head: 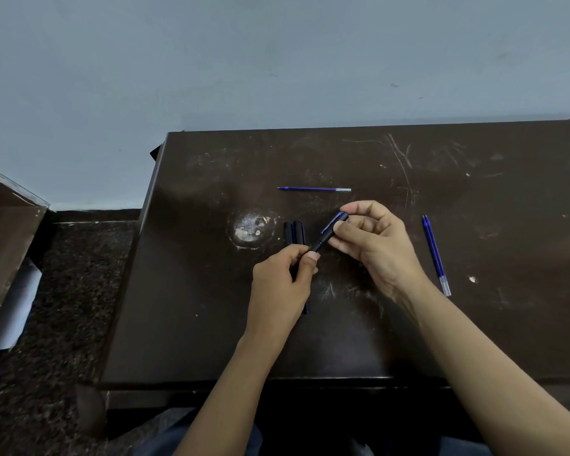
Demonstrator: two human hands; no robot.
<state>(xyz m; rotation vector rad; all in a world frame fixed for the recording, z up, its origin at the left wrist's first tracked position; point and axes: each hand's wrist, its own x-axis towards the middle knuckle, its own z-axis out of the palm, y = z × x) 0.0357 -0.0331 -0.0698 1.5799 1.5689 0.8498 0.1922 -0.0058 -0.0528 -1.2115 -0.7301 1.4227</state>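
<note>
While one black pen is held over the dark table, three blue refills lie on it: a single refill beyond the grip and a pair of refills well to its right. Two black pen bodies lie just left of the grip, partly hidden by the left hand. This hand's fingers curl around the pen's lower end, and the right hand pinches its upper end.

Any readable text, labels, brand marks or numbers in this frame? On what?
None can be read.
The pen, held by the left hand and right hand, shows no legible print.
The black pens, far refill and right-side refills are too small to tell.
The table carries only scratches.
</note>
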